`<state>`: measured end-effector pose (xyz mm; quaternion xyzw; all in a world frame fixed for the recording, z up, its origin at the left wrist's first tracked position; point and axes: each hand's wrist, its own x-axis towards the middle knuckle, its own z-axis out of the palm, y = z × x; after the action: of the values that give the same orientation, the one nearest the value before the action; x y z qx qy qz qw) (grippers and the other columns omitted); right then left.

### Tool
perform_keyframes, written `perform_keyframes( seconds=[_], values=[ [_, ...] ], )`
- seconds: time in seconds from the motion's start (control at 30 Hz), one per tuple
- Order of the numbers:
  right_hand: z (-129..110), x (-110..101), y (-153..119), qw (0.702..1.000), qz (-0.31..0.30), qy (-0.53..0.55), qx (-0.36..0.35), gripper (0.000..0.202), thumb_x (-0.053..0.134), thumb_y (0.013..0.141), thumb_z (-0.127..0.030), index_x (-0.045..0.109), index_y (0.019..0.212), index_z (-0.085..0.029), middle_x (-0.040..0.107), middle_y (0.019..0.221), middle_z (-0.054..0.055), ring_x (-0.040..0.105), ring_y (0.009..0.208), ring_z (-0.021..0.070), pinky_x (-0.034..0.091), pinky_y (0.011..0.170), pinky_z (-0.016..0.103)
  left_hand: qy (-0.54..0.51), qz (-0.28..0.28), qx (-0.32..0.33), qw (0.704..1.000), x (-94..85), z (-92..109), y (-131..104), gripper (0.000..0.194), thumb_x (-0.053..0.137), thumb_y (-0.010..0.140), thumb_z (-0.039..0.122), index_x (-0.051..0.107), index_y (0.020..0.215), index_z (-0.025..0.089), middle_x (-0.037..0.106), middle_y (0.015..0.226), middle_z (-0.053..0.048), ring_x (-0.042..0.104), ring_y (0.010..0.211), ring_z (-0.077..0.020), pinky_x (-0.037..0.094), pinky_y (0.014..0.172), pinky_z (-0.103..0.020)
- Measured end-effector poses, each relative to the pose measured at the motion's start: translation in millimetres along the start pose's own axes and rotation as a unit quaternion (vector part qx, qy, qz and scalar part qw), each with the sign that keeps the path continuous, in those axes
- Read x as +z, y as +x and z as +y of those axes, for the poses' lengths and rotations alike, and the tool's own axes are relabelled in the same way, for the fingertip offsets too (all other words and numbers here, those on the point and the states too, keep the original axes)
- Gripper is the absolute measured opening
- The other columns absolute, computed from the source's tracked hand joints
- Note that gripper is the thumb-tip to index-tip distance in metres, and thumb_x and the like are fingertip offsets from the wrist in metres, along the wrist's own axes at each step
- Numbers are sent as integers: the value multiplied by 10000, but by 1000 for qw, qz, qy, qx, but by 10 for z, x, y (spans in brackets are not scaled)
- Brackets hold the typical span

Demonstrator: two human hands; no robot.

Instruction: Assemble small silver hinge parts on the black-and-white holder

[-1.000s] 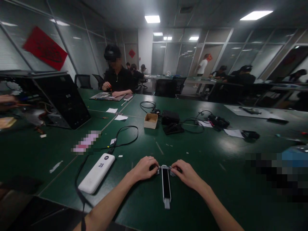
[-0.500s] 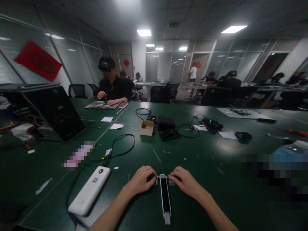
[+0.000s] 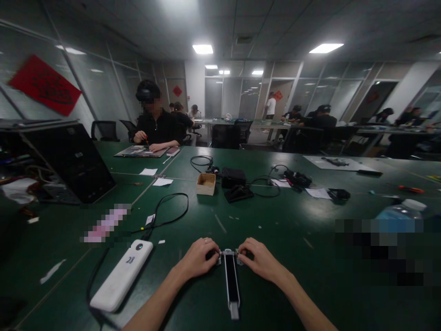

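Observation:
In front of me on the green table lies a slim black bar with a silver frame (image 3: 231, 278), its pale tab end towards me. Small metal pieces stick out on both sides of its far end. The left one sits in the pinched fingers of my left hand (image 3: 201, 256). On the opposite side, my right hand (image 3: 258, 259) pinches the right metal piece between thumb and fingers. Both hands rest low by the table, and the fingertips partly hide these pieces. What kind of device the bar is, I cannot make out.
Left of my arm lies a white power bank (image 3: 122, 276) marked 28, with a black cable. Ahead stand a small cardboard box (image 3: 206, 185) and a black case (image 3: 233, 177). A computer case (image 3: 69, 161) is at far left. Across the table sits a person (image 3: 155, 124).
The whole view has shifted slightly, so things appear a little further left. My hands keep their hold at both sides of the bar's far end.

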<state>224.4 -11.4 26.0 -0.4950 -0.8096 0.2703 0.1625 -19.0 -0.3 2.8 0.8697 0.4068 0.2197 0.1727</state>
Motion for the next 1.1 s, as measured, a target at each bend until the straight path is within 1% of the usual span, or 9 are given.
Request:
perform_keyframes(
  seconds=[0.23, 0.4, 0.5, 0.57, 0.8, 0.93, 1.1],
  values=[
    [66, 34, 9, 999, 2, -14, -32, 232, 462, 923, -292, 670, 982, -206, 599, 964, 56, 546, 906, 177, 443, 788, 307, 5, 2, 8, 1000, 18, -19, 1, 94, 538, 827, 165, 607, 887, 188, 630, 842, -21, 562, 771, -162, 410, 722, -274],
    [98, 32, 29, 999, 28, -7, -41, 148, 536, 886, -272, 644, 949, -192, 609, 905, 42, 551, 863, 170, 441, 756, 295, 1, -1, 13, 1000, 34, -47, 15, 92, 537, 832, 173, 609, 889, 179, 631, 847, -30, 567, 774, -164, 411, 718, -274],
    [139, 48, 39, 998, 31, -2, -55, 120, 555, 875, -268, 644, 896, -191, 612, 859, 34, 553, 832, 166, 440, 734, 290, -2, -2, 19, 1000, 41, -64, 17, 85, 534, 838, 186, 610, 878, 178, 629, 832, -30, 568, 777, -166, 411, 723, -276],
    [165, 65, 41, 997, 32, 1, -63, 117, 564, 868, -277, 643, 893, -194, 611, 845, 30, 553, 825, 165, 441, 731, 291, -3, -2, 22, 1000, 45, -71, 15, 86, 530, 843, 191, 608, 876, 178, 627, 825, -29, 567, 776, -166, 409, 724, -277],
    [161, 66, 26, 998, 30, -3, -57, 119, 555, 870, -281, 636, 900, -199, 601, 849, 27, 545, 800, 158, 446, 705, 290, -7, -2, 27, 1000, 46, -65, 18, 86, 521, 843, 187, 600, 878, 184, 625, 821, -21, 563, 760, -157, 402, 717, -272],
    [163, 73, 27, 998, 37, -8, -59, 118, 561, 863, -283, 632, 889, -193, 593, 842, 26, 541, 789, 154, 445, 701, 288, -6, 0, 23, 1000, 66, -92, 17, 87, 530, 839, 191, 603, 886, 182, 624, 835, -23, 562, 771, -159, 404, 726, -275],
    [176, 85, 28, 998, 37, 3, -44, 115, 567, 858, -287, 622, 890, -192, 584, 845, 20, 537, 768, 144, 446, 689, 278, 4, 3, 27, 1000, 86, -122, 12, 97, 526, 839, 193, 603, 898, 185, 623, 843, -25, 561, 777, -160, 406, 736, -278]
  ],
)
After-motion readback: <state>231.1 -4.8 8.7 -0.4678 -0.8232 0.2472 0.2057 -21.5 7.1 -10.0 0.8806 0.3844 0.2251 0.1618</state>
